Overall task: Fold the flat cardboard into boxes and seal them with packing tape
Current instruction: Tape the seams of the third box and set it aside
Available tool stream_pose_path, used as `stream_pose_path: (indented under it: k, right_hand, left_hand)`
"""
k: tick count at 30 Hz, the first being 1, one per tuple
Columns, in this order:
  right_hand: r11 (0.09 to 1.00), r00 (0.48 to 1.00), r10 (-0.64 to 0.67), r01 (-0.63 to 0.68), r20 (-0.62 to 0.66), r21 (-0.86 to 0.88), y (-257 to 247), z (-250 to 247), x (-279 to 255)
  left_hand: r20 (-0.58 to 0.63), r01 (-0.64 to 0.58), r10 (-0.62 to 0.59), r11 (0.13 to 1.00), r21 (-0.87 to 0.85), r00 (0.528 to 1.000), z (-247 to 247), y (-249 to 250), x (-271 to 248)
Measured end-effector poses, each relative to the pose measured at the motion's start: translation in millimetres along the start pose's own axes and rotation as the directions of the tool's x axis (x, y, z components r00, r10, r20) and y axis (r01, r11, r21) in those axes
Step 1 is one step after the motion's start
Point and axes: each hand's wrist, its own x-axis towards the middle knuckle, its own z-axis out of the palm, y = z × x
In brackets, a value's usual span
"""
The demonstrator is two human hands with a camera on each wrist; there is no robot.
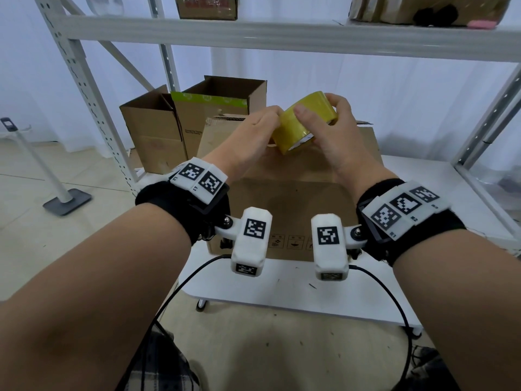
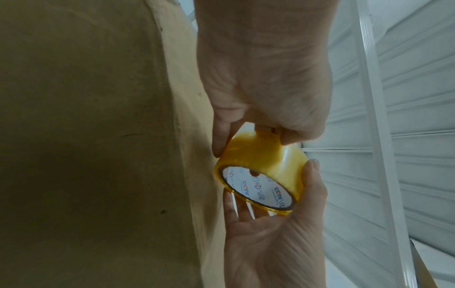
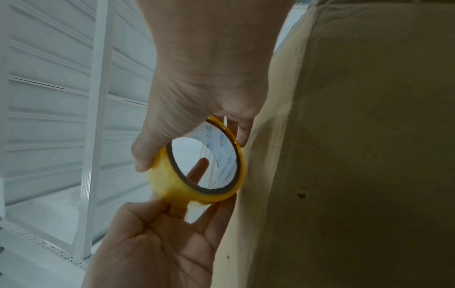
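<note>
A yellow packing tape roll (image 1: 304,122) is held in the air between both hands, just above a brown cardboard box (image 1: 287,198). My right hand (image 1: 315,108) grips the roll, thumb on its outer face and fingers round the far side. My left hand (image 1: 277,117) pinches the roll's left edge. In the left wrist view, the left hand (image 2: 248,136) pinches the tape roll (image 2: 265,165) beside the box wall (image 2: 86,136). Seen from the right wrist, the right hand (image 3: 192,150) wraps the tape roll (image 3: 167,181) next to the box (image 3: 369,136).
The box stands on a low white table (image 1: 282,289). Two open cardboard boxes (image 1: 152,128) (image 1: 222,103) stand behind it at the left. A white rack upright (image 1: 84,88) and shelf beam (image 1: 282,35) frame the space. A floor stand (image 1: 67,198) is at the left.
</note>
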Motion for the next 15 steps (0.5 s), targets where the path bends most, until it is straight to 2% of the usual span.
stream_pose_path:
  k: [5, 11, 15]
  right_hand:
    - [1.000, 1.000, 0.013, -0.013, 0.005, -0.001, -2.8, 1.6, -1.7]
    - [0.998, 1.000, -0.008, 0.009, 0.018, -0.057, -0.8, -2.3, -3.0]
    - [0.998, 1.000, -0.014, 0.015, 0.010, -0.059, -1.4, -2.5, -3.2]
  left_hand:
    - [-0.036, 0.045, -0.047, 0.996, -0.073, 0.998, 1.5, 1.4, 1.6]
    - [-0.008, -0.053, 0.054, 0.998, 0.043, 0.999, -0.3, -0.7, 1.4]
    - [0.009, -0.066, 0.065, 0.994, 0.089, 0.998, -1.1, 0.6, -0.5]
